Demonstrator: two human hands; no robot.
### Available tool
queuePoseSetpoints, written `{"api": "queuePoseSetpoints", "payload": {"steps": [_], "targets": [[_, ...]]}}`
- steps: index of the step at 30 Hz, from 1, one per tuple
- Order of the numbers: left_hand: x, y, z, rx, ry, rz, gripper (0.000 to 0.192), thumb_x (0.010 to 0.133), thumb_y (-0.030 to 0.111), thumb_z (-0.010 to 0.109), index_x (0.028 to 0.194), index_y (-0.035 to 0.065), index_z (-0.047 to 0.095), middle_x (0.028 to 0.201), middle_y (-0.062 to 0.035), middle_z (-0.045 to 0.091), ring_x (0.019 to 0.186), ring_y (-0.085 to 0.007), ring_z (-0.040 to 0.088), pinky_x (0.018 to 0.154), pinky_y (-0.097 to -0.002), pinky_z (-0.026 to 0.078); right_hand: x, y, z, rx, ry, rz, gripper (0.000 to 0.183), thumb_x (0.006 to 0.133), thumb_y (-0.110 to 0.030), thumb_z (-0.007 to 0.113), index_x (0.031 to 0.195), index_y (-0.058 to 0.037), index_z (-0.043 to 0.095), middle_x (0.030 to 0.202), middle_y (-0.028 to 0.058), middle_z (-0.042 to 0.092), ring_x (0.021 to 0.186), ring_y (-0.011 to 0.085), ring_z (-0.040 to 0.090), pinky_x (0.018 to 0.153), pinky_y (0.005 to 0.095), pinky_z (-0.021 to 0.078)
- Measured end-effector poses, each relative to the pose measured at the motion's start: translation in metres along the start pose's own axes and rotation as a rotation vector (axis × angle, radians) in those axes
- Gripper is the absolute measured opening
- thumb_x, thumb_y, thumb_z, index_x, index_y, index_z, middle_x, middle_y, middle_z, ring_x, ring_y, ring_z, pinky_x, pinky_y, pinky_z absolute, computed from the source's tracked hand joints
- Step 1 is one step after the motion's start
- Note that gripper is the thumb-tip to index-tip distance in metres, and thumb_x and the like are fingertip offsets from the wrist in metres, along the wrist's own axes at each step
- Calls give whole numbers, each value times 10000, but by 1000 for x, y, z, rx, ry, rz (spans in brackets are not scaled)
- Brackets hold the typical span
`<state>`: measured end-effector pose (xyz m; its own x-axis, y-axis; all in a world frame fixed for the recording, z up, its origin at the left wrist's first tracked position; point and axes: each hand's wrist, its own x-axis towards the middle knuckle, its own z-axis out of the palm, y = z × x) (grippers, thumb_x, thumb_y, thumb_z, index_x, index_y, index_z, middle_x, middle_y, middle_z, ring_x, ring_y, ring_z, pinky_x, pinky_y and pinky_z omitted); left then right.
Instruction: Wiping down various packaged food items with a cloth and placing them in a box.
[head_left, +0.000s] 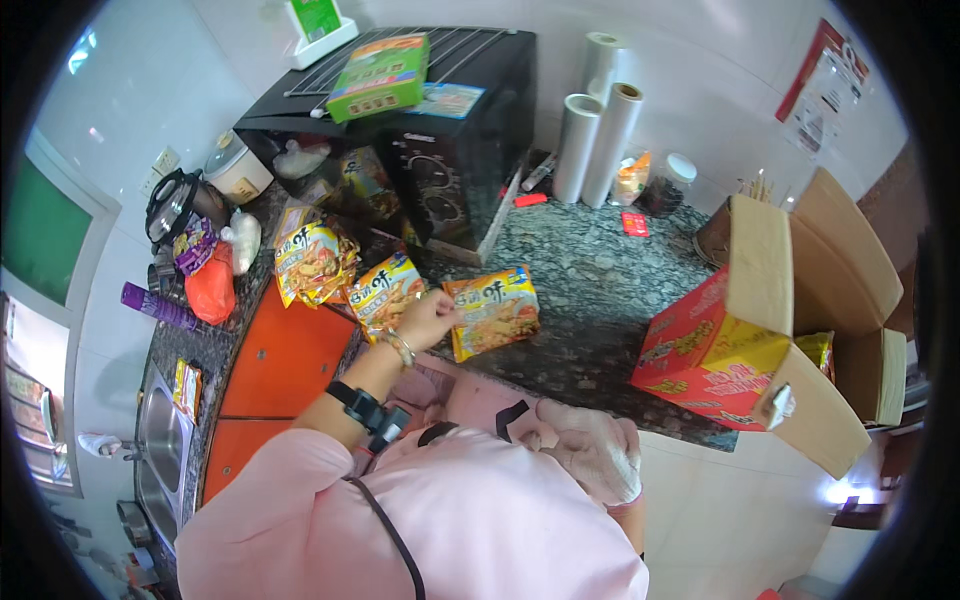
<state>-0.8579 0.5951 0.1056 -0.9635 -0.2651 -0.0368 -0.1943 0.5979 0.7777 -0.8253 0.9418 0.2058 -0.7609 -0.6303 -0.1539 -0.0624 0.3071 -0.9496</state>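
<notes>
My bare left hand (427, 321) reaches over the counter's front edge, fingers curled. Its fingertips overlap the left edge of a yellow instant noodle packet (496, 313); whether they grip it I cannot tell. A second noodle packet (386, 294) lies partly behind this hand, to its left. Further left is a pile of similar noodle packets (311, 259) in front of a black oven. My right hand (592, 450), in a whitish knitted work glove, is bent close to my chest below the counter edge. What its fingers hold, if anything, is hidden from view.
An open red and yellow cardboard carton (712, 352) with raised flaps stands at the right, a packet (817, 352) inside. The black oven (450, 180) carries a green box (381, 75). Film rolls (579, 150) stand beside it. A sink (161, 427) and purple spray can (157, 306) are left.
</notes>
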Motion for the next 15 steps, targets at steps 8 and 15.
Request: {"api": "queuePoseSetpoints", "payload": {"steps": [8, 15], "targets": [[8, -40, 53, -209, 90, -418, 772, 630, 366, 776, 1155, -87, 436, 982, -169, 612, 751, -212, 622, 659, -296, 489, 39, -56, 50, -189, -37, 72, 413, 685, -62, 724, 1072, -29, 582, 816, 68, 643, 632, 108, 596, 618, 233, 497], [26, -13, 40, -651, -156, -668, 370, 633, 163, 741, 915, -20, 587, 870, -104, 625, 780, -178, 596, 594, -272, 446, 36, -48, 72, 207, 113, 161, 420, 644, -41, 742, 1035, -28, 589, 790, 57, 651, 657, 91, 599, 616, 220, 489]]}}
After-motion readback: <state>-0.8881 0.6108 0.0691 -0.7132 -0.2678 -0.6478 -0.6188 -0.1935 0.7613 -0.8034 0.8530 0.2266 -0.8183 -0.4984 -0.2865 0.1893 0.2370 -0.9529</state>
